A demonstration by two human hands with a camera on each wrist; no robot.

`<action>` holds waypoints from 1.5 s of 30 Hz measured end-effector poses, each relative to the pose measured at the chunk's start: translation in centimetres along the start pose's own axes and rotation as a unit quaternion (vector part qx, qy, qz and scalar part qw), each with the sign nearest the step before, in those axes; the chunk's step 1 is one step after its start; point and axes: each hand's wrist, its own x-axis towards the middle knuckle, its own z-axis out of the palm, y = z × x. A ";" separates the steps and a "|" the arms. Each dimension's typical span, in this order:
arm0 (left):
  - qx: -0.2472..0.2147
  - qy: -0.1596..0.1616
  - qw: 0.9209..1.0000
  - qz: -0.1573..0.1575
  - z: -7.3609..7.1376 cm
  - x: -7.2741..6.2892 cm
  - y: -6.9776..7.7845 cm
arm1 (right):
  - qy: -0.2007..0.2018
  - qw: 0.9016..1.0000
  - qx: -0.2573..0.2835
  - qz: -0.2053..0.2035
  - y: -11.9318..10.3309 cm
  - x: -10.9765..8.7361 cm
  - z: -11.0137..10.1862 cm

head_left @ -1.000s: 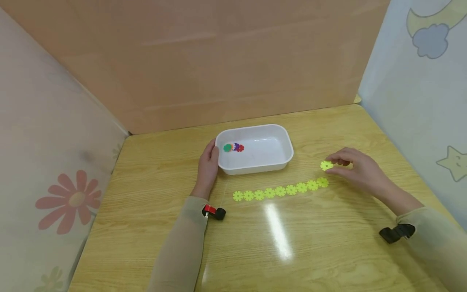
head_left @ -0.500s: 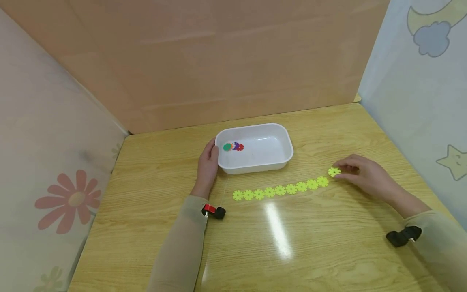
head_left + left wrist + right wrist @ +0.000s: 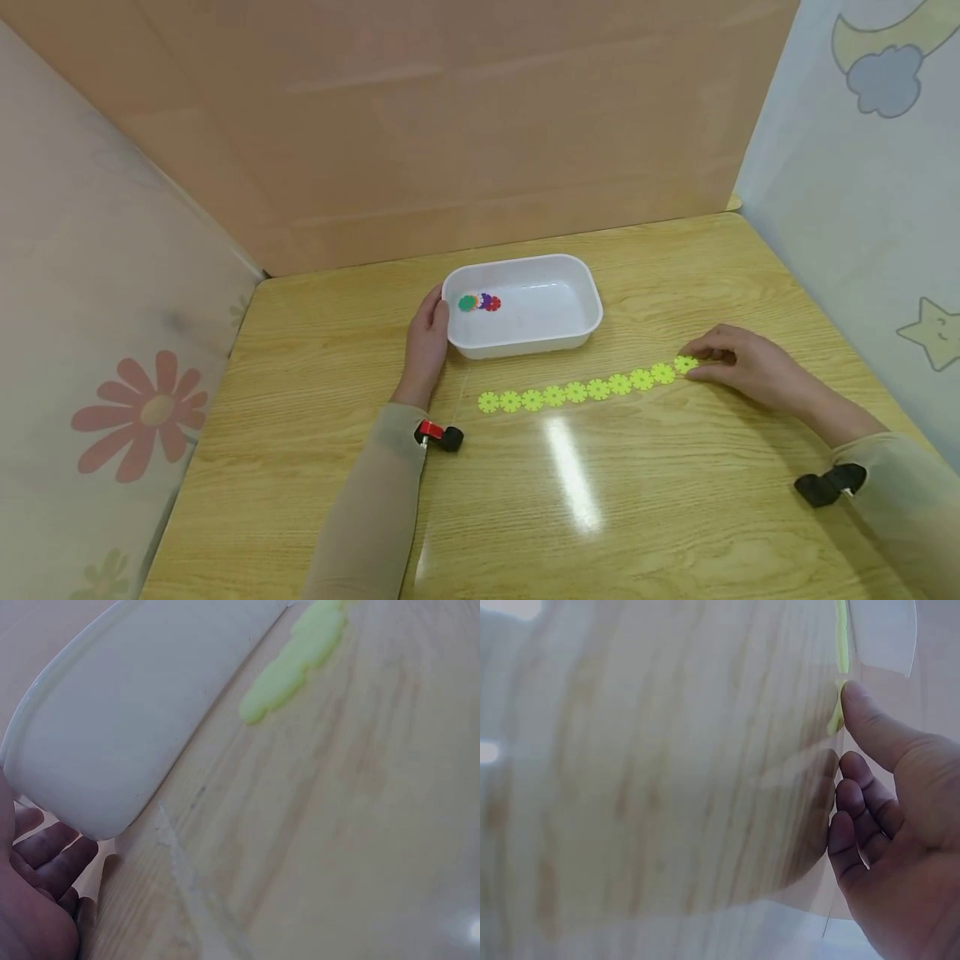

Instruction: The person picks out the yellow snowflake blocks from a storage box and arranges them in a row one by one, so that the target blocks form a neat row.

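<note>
A white plastic tray [image 3: 525, 341] stands on the table, with the left hand [image 3: 427, 343] gripping its left end; in the left wrist view the fingers [image 3: 60, 859] curl at the tray's end wall. On the table in front of it lies a row of several yellow-green snowflake discs [image 3: 554, 396], edge to edge. At the row's right end the right hand [image 3: 738, 367] pinches one more snowflake disc [image 3: 685, 364] between thumb and finger, low at the table and beside the last disc. The right wrist view shows the thumb [image 3: 870, 720] on that disc, seen edge-on.
Inside the tray, at its left, lie overlapping snowflake discs, including a green disc [image 3: 467, 303] and a red disc [image 3: 493, 303]. The wooden table [image 3: 637, 500] meets a brown back panel [image 3: 480, 125] and pale decorated walls at either side. Light glares on the tabletop.
The right hand has brought its yellow disc first rightward, then down to the row's right end. The left hand and the tray have stayed in place.
</note>
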 end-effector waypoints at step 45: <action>-0.003 0.002 1.000 -0.009 0.0 -0.1 0.1 | -0.013 1.000 0.011 -0.020 0.4 -0.4 0.3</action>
